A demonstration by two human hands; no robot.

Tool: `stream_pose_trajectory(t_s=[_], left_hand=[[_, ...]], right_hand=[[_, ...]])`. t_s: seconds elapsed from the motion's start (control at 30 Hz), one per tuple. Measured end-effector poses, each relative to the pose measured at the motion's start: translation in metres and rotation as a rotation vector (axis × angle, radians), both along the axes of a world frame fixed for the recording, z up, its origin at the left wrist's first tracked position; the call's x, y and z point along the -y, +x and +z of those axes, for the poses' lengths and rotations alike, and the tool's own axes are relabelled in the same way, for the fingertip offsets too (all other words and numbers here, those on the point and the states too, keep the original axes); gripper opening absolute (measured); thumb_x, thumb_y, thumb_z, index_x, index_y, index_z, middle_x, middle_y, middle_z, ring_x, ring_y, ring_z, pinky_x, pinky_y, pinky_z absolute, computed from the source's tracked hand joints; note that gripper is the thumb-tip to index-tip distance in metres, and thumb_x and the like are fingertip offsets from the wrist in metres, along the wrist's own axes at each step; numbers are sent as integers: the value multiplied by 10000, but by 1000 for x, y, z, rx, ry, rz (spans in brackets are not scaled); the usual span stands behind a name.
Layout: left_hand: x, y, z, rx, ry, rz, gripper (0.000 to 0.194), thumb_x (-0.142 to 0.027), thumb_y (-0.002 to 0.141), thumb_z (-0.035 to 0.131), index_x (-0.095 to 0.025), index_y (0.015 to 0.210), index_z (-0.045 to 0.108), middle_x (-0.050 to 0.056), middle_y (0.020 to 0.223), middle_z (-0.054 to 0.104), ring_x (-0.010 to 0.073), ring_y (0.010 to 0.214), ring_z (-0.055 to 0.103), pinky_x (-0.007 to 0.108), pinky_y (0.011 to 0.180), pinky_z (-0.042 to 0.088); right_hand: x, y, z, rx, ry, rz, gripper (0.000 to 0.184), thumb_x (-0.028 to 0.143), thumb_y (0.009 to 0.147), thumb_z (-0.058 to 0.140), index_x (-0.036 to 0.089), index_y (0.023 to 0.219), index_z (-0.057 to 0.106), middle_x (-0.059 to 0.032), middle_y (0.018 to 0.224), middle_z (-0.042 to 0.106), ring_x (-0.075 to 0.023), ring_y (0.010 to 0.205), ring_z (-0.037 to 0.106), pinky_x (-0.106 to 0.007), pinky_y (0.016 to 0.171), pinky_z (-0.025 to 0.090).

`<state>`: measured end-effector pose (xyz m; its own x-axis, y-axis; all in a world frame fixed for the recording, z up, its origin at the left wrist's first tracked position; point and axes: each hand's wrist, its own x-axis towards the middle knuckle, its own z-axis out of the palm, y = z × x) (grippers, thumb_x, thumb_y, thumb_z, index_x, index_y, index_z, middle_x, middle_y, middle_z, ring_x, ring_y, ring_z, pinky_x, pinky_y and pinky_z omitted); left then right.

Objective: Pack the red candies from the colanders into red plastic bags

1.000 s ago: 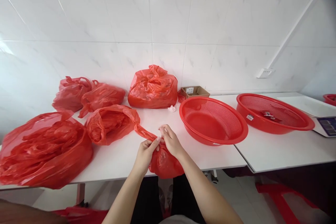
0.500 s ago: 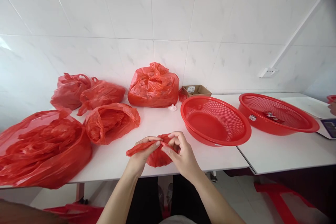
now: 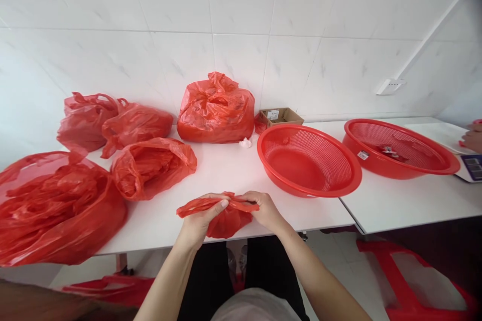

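In front of the left hand (image 3: 199, 215) and right hand (image 3: 265, 209), a hand could pass forward over the white table (image 3: 222, 170), between the red plastic bag (image 3: 150, 168) and the red plastic basket (image 3: 309, 160). Further on, the full red bag (image 3: 215, 110) stood in the way.

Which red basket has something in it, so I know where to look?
The far basket, beside the scale, holds small red packets; the nearer one shows nothing inside.

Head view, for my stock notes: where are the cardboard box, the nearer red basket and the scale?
Cardboard box (image 3: 280, 117), head view, top flap.
Nearer red basket (image 3: 309, 193), head view, front rim.
Scale (image 3: 472, 168), head view, display panel.
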<state>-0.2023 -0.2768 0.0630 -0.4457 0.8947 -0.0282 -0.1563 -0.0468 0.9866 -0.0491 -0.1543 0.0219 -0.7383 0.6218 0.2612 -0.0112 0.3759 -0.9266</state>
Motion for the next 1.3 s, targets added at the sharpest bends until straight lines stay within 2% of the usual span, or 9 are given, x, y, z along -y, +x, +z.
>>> stream_pose_trajectory(t_s=[0.17, 0.37, 0.57, 0.73, 0.83, 0.97, 1.07, 1.2, 1.3], left_hand=[[-2, -3, 4, -54, -49, -44, 179, -328, 725, 782, -185, 810, 717, 32, 839, 698, 170, 834, 640, 277, 825, 492], [-7, 1, 3, -152, 39, -123, 167, -271, 786, 695, -190, 770, 550, 7, 831, 640, 137, 740, 596, 258, 699, 473], [-7, 3, -15, -768, 95, 238, 78, -160, 788, 576, -216, 809, 526, 6, 820, 603, 160, 722, 590, 268, 652, 452], [-8, 0, -17, -824, 163, 281, 115, -209, 834, 566, -217, 930, 631, 44, 908, 627, 184, 805, 603, 294, 710, 474], [-6, -4, -12, -900, 194, 217, 113, -218, 852, 581, -223, 915, 674, 47, 896, 643, 180, 799, 608, 289, 711, 476], [1, -12, -3, -1004, 191, 109, 140, -257, 883, 589, -240, 959, 705, 51, 904, 716, 194, 828, 638, 307, 751, 493], [9, -21, 0, -1033, 192, 15, 170, -277, 884, 604, -257, 1000, 727, 48, 924, 743, 207, 853, 642, 338, 792, 495], [15, -30, 1, -1055, 142, 107, 152, -313, 867, 625, -269, 930, 756, 40, 796, 722, 218, 820, 627, 351, 782, 483], [20, -32, 11, -926, 80, 151, 157, -340, 862, 627, -266, 887, 763, 38, 783, 697, 206, 785, 634, 326, 740, 493]], right_hand=[[2, 6, 33, -75, 133, 41, 366, 263, 831, 676, 275, 1197, 666, -64, 1237, 624, -203, 1143, 569, -334, 917, 487], [15, -12, 24, -103, -78, 81, 218, 274, 862, 623, 220, 1069, 665, -45, 1032, 695, -177, 938, 651, -326, 858, 513], [35, -19, 17, -91, 26, -125, 100, 247, 860, 589, 224, 933, 653, -32, 951, 692, -178, 897, 650, -337, 848, 518], [26, -16, 21, -136, -377, 99, 212, 391, 875, 607, 203, 961, 653, -30, 905, 699, -170, 860, 663, -316, 808, 529], [19, -16, 24, -147, -436, 135, 264, 421, 859, 634, 189, 986, 651, -20, 839, 678, -143, 749, 632, -286, 718, 515], [19, -14, 35, -82, -229, 99, 196, 369, 870, 621, 185, 925, 660, -31, 881, 671, -148, 791, 611, -282, 728, 494], [26, -9, 45, 7, 95, 26, 79, 240, 875, 569, 193, 840, 622, -20, 828, 637, -140, 745, 578, -275, 700, 465], [39, -5, 44, 142, 619, 4, 126, 123, 845, 489, 196, 803, 583, -40, 788, 613, -158, 699, 525, -311, 672, 404], [47, -4, 41, 184, 691, 46, 138, 112, 849, 473, 200, 802, 570, -38, 759, 609, -157, 656, 500, -319, 644, 382]])
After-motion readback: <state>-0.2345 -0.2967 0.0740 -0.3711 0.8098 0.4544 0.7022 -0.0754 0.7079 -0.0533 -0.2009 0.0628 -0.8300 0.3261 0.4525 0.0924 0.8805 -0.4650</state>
